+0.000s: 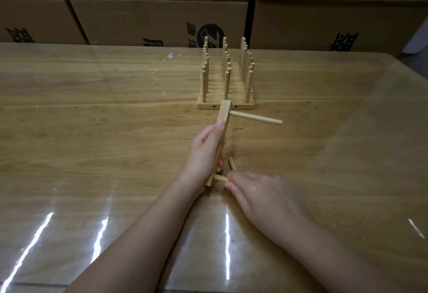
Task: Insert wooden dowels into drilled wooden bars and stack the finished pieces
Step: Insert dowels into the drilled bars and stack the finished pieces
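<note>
My left hand point(205, 153) grips a drilled wooden bar point(224, 113), held tilted with its far end pointing away from me. One dowel point(257, 118) sticks out of the bar near its far end, pointing right. At the bar's near end my right hand point(257, 194) pinches a second dowel point(221, 178) whose tip is at the bar. A loose dowel point(232, 163) lies on the table just beyond my right fingertips. Farther back stand several finished bars point(225, 105) with upright dowels, packed side by side in a row.
The wooden table point(104, 130) is covered with a glossy clear sheet. Large cardboard boxes point(162, 17) form a wall along its far edge. The table's right edge curves off at the far right.
</note>
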`<move>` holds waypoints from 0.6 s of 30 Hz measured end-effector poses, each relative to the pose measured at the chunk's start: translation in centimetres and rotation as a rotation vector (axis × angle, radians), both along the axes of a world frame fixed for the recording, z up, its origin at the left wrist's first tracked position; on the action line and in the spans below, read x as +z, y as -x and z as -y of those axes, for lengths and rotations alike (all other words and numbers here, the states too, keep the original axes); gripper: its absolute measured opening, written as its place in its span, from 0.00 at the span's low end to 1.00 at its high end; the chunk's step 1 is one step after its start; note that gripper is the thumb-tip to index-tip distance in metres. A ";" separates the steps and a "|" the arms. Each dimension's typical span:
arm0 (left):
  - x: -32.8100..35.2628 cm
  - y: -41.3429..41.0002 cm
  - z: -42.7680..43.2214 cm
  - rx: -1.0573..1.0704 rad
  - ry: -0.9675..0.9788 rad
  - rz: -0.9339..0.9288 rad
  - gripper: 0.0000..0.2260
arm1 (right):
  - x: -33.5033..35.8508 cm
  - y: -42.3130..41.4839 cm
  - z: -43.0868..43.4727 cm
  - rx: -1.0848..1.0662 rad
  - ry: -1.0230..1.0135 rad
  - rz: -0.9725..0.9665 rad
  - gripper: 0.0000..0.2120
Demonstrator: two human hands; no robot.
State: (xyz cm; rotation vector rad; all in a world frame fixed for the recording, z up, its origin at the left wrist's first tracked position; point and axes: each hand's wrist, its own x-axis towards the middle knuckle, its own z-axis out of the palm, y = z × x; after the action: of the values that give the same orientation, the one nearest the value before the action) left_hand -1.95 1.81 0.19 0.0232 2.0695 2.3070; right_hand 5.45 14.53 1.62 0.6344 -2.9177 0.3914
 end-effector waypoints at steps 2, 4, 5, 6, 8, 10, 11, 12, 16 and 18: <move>0.0 0.0 -0.1 0.008 0.001 -0.008 0.15 | -0.2 0.2 -0.1 0.000 0.018 0.003 0.15; -0.1 0.0 -0.1 0.013 -0.003 -0.021 0.15 | -0.4 0.4 -0.2 0.003 0.042 0.005 0.16; -0.1 0.1 0.0 0.014 -0.003 -0.024 0.15 | -0.4 0.5 -0.2 0.004 0.051 0.016 0.16; -0.1 0.1 0.1 0.014 -0.003 -0.026 0.15 | -0.4 0.6 -0.2 0.006 0.058 0.027 0.16; -0.2 0.0 0.1 0.013 -0.010 -0.030 0.16 | -0.4 0.7 -0.4 0.014 0.075 0.047 0.15; -0.2 0.1 0.2 0.005 -0.019 -0.038 0.16 | -0.4 0.8 -0.6 0.018 0.098 0.042 0.15; -0.2 0.1 0.2 0.003 -0.031 -0.036 0.16 | -0.4 0.8 -0.7 0.026 0.117 0.026 0.16; -0.2 0.1 0.3 0.002 -0.046 -0.032 0.16 | -0.2 0.8 -0.7 0.031 0.134 0.001 0.17; -0.2 0.4 0.4 0.032 -0.130 0.022 0.16 | 0.0 1.3 -1.5 -0.015 0.230 -0.264 0.25; -0.3 0.7 0.7 0.076 -0.191 0.085 0.18 | 0.0 1.3 -1.9 -0.078 0.545 -0.321 0.21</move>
State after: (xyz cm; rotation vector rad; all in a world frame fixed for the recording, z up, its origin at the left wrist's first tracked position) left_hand -2.67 1.16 -0.07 -0.1472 1.8364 2.4946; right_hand 4.13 16.48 1.58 0.4449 -2.3686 0.9308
